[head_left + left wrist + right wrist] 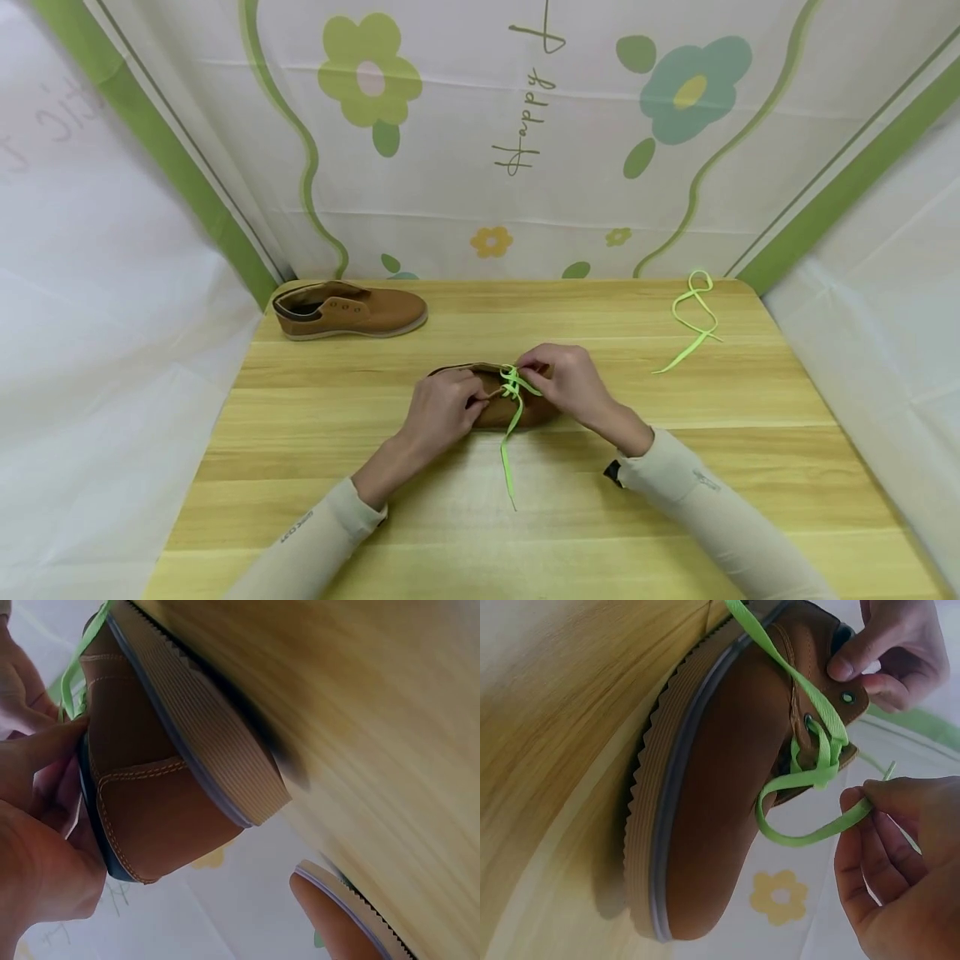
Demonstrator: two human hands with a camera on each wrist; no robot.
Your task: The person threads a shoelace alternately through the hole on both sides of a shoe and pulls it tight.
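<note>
The brown leather-look shoe [712, 780] lies on the pale wooden table [450, 533] between both hands, the left hand [447, 406] pinching its brown eyelet flap [830, 694], and a hard tug by the right hand [566, 379], thumb and fingertips nipping the flat bright-green lace [799, 840] near its tip, could undo the lacing, while the right wrist view alone reveals an unthreaded eyelet [847, 697].

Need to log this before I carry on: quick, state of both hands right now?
Left hand: closed, pinching the eyelet flap of the nearer brown shoe.
Right hand: closed, pinching the green lace near its end.
</note>
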